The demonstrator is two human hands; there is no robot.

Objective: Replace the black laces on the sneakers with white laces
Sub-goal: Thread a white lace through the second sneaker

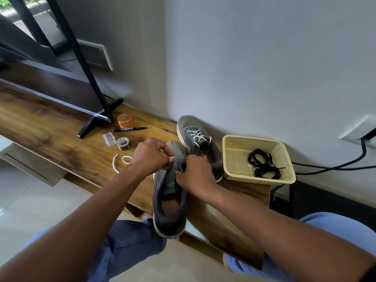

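A grey sneaker (169, 208) stands at the front edge of the wooden shelf, its heel towards me and its tongue bare of laces. My left hand (151, 156) pinches a white lace (117, 165) at the shoe's left eyelets; the lace trails left across the wood. My right hand (195, 173) grips the right side of the shoe by the tongue. Behind it, a second grey sneaker (198, 139) with white laces threaded in stands against the wall. Two bundles of black laces (263, 163) lie in a cream plastic basket (230, 171) at the right.
On the wooden shelf (50, 127) lie a tape roll (123, 143), a small clear box (109, 139), a black marker (129, 129) and an orange lid (124, 120). A TV stand foot (95, 121) sits at the left. Black cables (333, 167) run behind the basket.
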